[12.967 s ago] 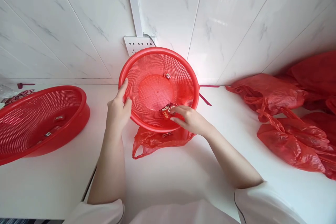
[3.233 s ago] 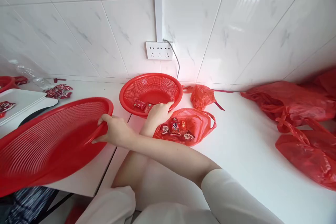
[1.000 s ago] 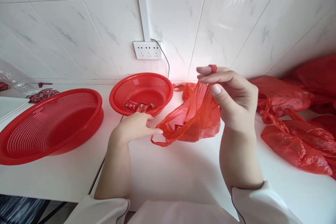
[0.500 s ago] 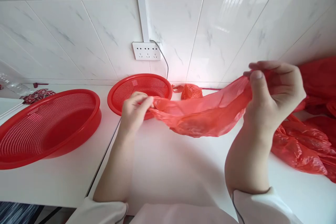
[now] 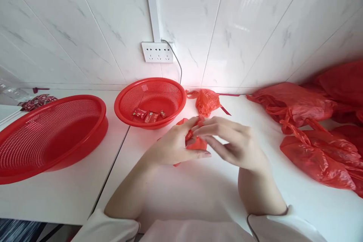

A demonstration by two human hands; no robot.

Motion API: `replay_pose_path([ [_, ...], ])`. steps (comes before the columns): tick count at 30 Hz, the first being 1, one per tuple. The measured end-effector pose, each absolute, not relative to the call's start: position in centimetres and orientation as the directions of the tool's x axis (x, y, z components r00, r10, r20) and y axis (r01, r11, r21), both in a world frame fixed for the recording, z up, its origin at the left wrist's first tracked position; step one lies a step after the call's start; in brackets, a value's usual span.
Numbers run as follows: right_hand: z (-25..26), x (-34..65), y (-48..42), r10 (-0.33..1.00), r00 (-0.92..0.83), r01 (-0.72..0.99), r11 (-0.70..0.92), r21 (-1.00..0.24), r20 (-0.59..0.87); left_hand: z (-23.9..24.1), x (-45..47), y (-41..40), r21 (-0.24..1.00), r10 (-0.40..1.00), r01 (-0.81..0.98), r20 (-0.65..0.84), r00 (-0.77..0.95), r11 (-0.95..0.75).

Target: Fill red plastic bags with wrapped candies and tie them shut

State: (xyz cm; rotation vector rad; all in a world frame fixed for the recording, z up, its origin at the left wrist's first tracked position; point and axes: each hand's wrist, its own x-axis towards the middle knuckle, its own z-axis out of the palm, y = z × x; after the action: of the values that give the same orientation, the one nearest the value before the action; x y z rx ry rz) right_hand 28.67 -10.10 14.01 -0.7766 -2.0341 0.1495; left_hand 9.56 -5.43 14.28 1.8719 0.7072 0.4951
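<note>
A red plastic bag (image 5: pixel 198 144), now bunched up small, is between my two hands just above the white table. My left hand (image 5: pixel 172 145) is closed around the gathered bag, its thumb pointing right. At the bag's upper end, the curled fingers of my right hand (image 5: pixel 236 140) press on the red plastic; they are slightly blurred, and part of the bag is hidden behind both hands. Beyond my left hand stands a red perforated basket (image 5: pixel 124 94) with several small red packets (image 5: pixel 151 117) inside. Behind my hands sits a tied red bag bundle (image 5: pixel 208 100).
A larger red basket (image 5: pixel 93 102) stands at the left, close to a patterned red bundle (image 5: pixel 38 102). Several filled red plastic bags (image 5: pixel 320 155) are heaped at the right. A power socket (image 5: pixel 157 52) with a grey cable is on the tiled wall.
The bag was stretched wide between my hands; now it is bunched up. My right hand has moved left and down to meet my left hand, which shifted right and lower.
</note>
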Motion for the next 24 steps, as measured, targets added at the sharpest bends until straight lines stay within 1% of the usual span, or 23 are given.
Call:
replay_pose_path([
  [2, 13.7, 28.2, -9.5, 0.533, -0.406, 0.39, 0.836, -0.387, 0.742, 13.9, 10.1, -5.3, 0.921, 0.66, 0.236, 0.03, 0.75, -0.31],
  [3, 13.5, 28.3, -9.1, 0.53, -0.362, 0.39, 0.833, -0.391, 0.767, 13.8, 10.2, -5.1, 0.932, 0.67, 0.216, 0.037, 0.742, -0.29],
  [5, 13.2, 28.7, -8.4, 0.553, -0.21, 0.43, 0.793, -0.432, 0.806, 13.9, 10.2, -4.8, 0.963, 0.708, 0.163, 0.037, 0.706, -0.214],
  [6, 13.2, 29.1, -8.0, 0.58, -0.158, 0.45, 0.763, -0.464, 0.799, 14.0, 10.1, -4.6, 0.976, 0.725, 0.134, 0.033, 0.688, -0.172],
  [7, 13.1, 29.3, -7.7, 0.617, -0.147, 0.466, 0.732, -0.496, 0.773, 14.1, 10.0, -4.4, 0.986, 0.732, 0.103, 0.028, 0.68, -0.133],
  [10, 12.8, 29.6, -7.0, 0.723, -0.281, 0.493, 0.673, -0.552, 0.631, 13.9, 9.9, -4.1, 0.996, 0.7, 0.045, 0.02, 0.714, -0.074],
  [11, 12.7, 29.4, -6.8, 0.735, -0.308, 0.496, 0.666, -0.557, 0.604, 13.7, 9.9, -4.0, 0.997, 0.686, 0.04, 0.018, 0.727, -0.069],
  [13, 12.4, 29.1, -6.6, 0.742, -0.291, 0.499, 0.656, -0.566, 0.604, 13.4, 9.9, -3.9, 0.998, 0.693, 0.034, 0.016, 0.721, -0.059],
  [15, 12.2, 29.1, -6.5, 0.749, -0.201, 0.516, 0.629, -0.582, 0.631, 13.4, 9.8, -3.6, 0.999, 0.749, 0.006, 0.022, 0.663, -0.034],
  [17, 12.1, 29.5, -6.6, 0.73, -0.073, 0.518, 0.61, -0.6, 0.68, 13.6, 9.3, -3.2, 1.0, 0.805, -0.029, 0.026, 0.592, -0.011],
  [19, 12.4, 30.0, -6.8, 0.682, 0.029, 0.476, 0.634, -0.61, 0.731, 14.0, 8.5, -2.8, 1.0, 0.821, -0.025, 0.003, 0.571, 0.013],
  [20, 12.6, 30.2, -6.9, 0.665, 0.048, 0.446, 0.653, -0.612, 0.745, 14.2, 8.2, -2.6, 1.0, 0.816, -0.012, -0.014, 0.578, 0.026],
  [22, 12.9, 30.2, -7.1, 0.681, -0.001, 0.403, 0.67, -0.623, 0.732, 14.5, 7.8, -2.5, 0.999, 0.783, 0.015, -0.049, 0.621, 0.051],
  [24, 13.0, 29.6, -7.2, 0.725, -0.124, 0.401, 0.661, -0.634, 0.678, 14.6, 8.0, -2.7, 0.998, 0.728, 0.019, -0.057, 0.683, 0.06],
])
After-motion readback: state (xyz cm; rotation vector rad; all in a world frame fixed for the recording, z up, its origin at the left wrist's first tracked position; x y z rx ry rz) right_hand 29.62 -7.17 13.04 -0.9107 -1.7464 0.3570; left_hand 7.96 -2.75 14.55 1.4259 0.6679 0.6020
